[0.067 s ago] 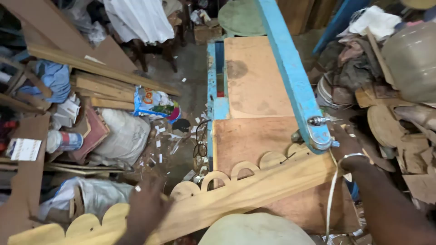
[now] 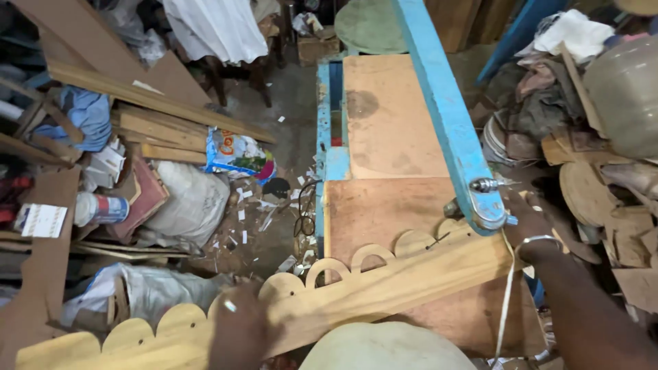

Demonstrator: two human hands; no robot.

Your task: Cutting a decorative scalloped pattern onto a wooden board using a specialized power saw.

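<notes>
A long pale wooden board (image 2: 384, 288) with a scalloped, arch-cut upper edge lies slanted across a plywood-topped bench (image 2: 391, 123). My left hand (image 2: 240, 329) presses down on the board near its lower left part. My right hand (image 2: 531, 219), with a metal bangle on the wrist, rests at the board's right end beside the tip of a blue saw arm (image 2: 445, 116), where a metal clamp and thin blade (image 2: 486, 205) meet the wood. The fingers of the right hand are partly hidden behind the arm's tip.
Left of the bench lie stacked planks (image 2: 151, 109), sacks (image 2: 188, 199), a tin (image 2: 99, 209) and paper scraps on the floor. Wood offcuts, round discs (image 2: 589, 195) and cloth pile up on the right. A rounded pale object (image 2: 384, 346) sits at the bottom edge.
The view has barely shifted. Both hands stay on the board in the same places.
</notes>
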